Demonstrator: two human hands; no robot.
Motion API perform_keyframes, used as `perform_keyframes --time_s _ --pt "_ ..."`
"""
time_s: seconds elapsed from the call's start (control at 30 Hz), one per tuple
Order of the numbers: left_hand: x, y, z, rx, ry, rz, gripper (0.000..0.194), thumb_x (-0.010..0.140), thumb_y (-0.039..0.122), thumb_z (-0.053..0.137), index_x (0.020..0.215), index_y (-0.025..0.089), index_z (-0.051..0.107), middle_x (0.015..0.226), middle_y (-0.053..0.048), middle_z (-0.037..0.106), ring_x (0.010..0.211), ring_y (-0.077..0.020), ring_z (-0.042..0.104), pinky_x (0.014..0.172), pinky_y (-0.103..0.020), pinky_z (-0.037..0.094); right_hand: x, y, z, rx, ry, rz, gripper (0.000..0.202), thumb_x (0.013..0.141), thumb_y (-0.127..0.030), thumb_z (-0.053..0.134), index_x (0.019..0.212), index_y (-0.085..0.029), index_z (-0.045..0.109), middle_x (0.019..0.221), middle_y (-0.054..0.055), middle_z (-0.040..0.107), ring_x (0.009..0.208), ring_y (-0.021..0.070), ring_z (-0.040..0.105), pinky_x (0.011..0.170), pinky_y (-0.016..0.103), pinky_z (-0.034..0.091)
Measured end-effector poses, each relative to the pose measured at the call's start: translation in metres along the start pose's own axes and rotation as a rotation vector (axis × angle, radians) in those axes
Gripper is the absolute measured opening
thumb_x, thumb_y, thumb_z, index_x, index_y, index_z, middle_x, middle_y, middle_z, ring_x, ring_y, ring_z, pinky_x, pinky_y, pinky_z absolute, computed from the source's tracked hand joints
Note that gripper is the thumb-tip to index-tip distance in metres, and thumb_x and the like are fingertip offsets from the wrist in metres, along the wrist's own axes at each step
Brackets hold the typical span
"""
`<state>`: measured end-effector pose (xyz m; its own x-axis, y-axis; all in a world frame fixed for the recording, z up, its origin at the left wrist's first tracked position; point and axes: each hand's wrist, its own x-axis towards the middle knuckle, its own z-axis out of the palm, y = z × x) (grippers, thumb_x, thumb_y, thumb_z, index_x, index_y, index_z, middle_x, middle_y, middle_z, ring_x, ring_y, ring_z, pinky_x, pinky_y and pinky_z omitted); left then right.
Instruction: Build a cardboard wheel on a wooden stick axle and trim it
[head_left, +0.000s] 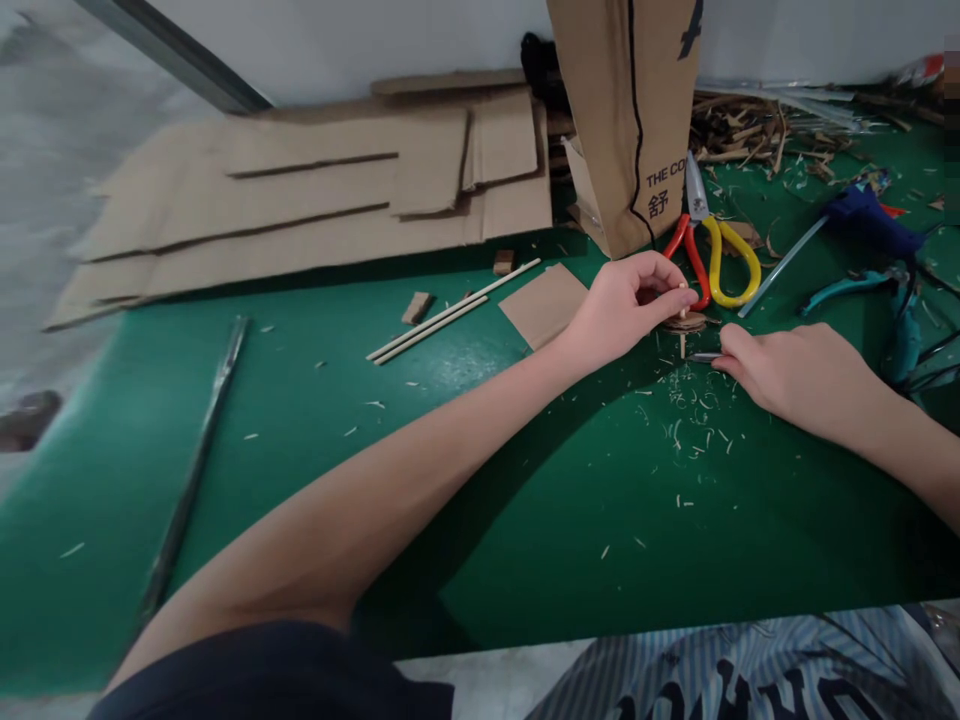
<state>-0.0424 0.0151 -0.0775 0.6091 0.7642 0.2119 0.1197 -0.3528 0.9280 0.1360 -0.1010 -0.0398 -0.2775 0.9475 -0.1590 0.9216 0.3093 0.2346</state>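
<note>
My left hand point(634, 300) pinches the top of a short pale wooden stick point(683, 345), which points down past a small brown cardboard piece point(688, 322). Just to the right, my right hand point(791, 375) is closed round a small tool with a thin metal blade point(705, 357); its handle is hidden in the fingers. The blade tip lies close to the stick's lower end; whether they touch is unclear. Pale shavings point(697, 410) are scattered on the green table point(525, 520) below. Behind my left hand lie scissors point(709, 250) with one red and one yellow handle.
Cardboard sheets point(315, 200) lie at the back left, beside an upright cardboard box point(637, 120). Thin sticks point(442, 325) and a cardboard square point(546, 303) are left of my hands. A blue glue gun point(874, 225) and teal pliers point(904, 330) are at the right.
</note>
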Motion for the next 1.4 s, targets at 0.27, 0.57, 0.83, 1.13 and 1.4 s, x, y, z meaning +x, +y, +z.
perform_keyframes --time_s 0.27,0.57,0.83,1.13,1.4 --pt "0.0006 -0.0011 -0.0006 -0.011 0.000 -0.004 0.011 0.085 0.022 0.067 0.081 0.016 0.059 0.074 -0.001 0.067 0.064 -0.0087 0.061 0.058 -0.022 0.048 0.0002 0.0022 0.0095 0.007 0.116 0.091 0.049 0.104 -0.045 0.021 0.097 -0.016 0.060 0.061 0.006 0.065 0.043 0.0149 0.044 0.055 0.030 0.012" --pt "0.0006 -0.0014 -0.0004 0.013 0.008 -0.009 0.014 0.085 0.023 0.068 0.080 0.016 0.056 0.073 -0.001 0.066 0.064 -0.0084 0.060 0.059 -0.022 0.048 0.0017 0.0023 0.0032 0.015 0.024 0.010 0.046 0.105 -0.043 0.021 0.103 -0.015 0.059 0.060 0.006 0.063 0.043 0.0155 0.043 0.053 0.030 0.012" --pt "0.0005 -0.0002 -0.0001 -0.024 0.003 -0.014 0.014 0.084 0.020 0.068 0.078 0.017 0.056 0.072 0.000 0.064 0.062 -0.0076 0.058 0.057 -0.021 0.047 -0.0021 0.0016 0.0054 -0.015 0.034 0.001 0.046 0.105 -0.043 0.024 0.098 -0.016 0.061 0.060 0.005 0.064 0.042 0.0144 0.043 0.053 0.030 0.012" --pt "0.0002 -0.0010 -0.0006 0.008 0.020 0.006 0.016 0.084 0.021 0.069 0.078 0.017 0.055 0.073 0.000 0.063 0.062 -0.0081 0.058 0.058 -0.023 0.049 0.0005 -0.0016 0.0032 0.013 0.037 0.026 0.046 0.105 -0.041 0.023 0.100 -0.015 0.061 0.057 0.006 0.062 0.041 0.0144 0.040 0.054 0.030 0.013" --pt "0.0001 0.0019 -0.0008 -0.023 0.001 -0.014 0.010 0.084 0.021 0.067 0.080 0.016 0.060 0.075 -0.002 0.067 0.065 -0.0093 0.060 0.060 -0.023 0.050 0.0001 0.0007 0.0082 0.008 0.109 0.025 0.050 0.105 -0.043 0.020 0.098 -0.016 0.061 0.061 0.006 0.065 0.042 0.0143 0.044 0.054 0.030 0.011"
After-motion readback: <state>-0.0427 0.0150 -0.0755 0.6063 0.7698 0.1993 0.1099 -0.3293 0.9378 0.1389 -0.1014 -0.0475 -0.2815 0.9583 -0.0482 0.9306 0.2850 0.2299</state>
